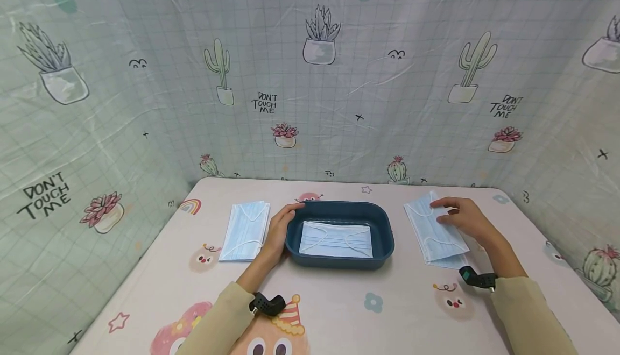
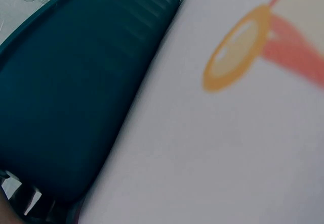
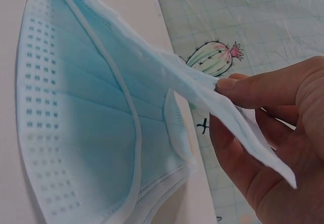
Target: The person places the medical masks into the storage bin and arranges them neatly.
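Note:
A dark blue rectangular tub stands mid-table with a light blue face mask lying flat inside. My left hand rests along the tub's left wall, fingertips at the far left of the rim; in the left wrist view the tub wall covers much of that hand. With thumb and fingers, my right hand pinches the edge of another face mask to the right of the tub. In the right wrist view this mask is lifted and bent at the pinched edge, ear loops hanging loose across it.
More face masks lie in a pile left of the tub, close to my left hand. A further mask shows beneath the pinched one. Behind the patterned tabletop hangs a cactus-print curtain, which also flanks both sides.

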A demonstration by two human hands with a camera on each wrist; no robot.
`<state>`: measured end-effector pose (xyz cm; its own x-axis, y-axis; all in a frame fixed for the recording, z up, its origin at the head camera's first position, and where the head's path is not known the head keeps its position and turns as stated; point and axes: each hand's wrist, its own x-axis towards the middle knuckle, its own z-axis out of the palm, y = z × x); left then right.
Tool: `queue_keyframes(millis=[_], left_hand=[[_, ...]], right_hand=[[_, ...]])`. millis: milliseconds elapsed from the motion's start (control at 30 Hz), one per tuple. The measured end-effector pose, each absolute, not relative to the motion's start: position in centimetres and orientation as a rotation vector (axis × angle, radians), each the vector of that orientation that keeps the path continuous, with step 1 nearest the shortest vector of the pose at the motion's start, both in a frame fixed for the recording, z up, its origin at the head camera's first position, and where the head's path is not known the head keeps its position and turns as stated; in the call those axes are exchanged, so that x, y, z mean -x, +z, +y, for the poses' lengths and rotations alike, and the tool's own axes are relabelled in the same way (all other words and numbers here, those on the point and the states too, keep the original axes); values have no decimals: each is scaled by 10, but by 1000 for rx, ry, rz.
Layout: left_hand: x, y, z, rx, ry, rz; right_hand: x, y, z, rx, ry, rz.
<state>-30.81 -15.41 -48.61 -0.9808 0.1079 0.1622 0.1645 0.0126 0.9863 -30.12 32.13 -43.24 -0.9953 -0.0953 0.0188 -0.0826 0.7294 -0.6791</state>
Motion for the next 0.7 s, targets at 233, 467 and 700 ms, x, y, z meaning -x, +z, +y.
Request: queue_keyframes(millis=[233,467,700], left_hand=[[307,-486,-154,306,-2138,-2202],[308,-485,-153,310,-2141,-2196],[308,-484,-152,295,-2127,-2204]], right_hand=[[302,-433,321,164,-1139,2913],[302,-433,320,165,-1139,2914],[300,-432,318,187,-1138,2923]])
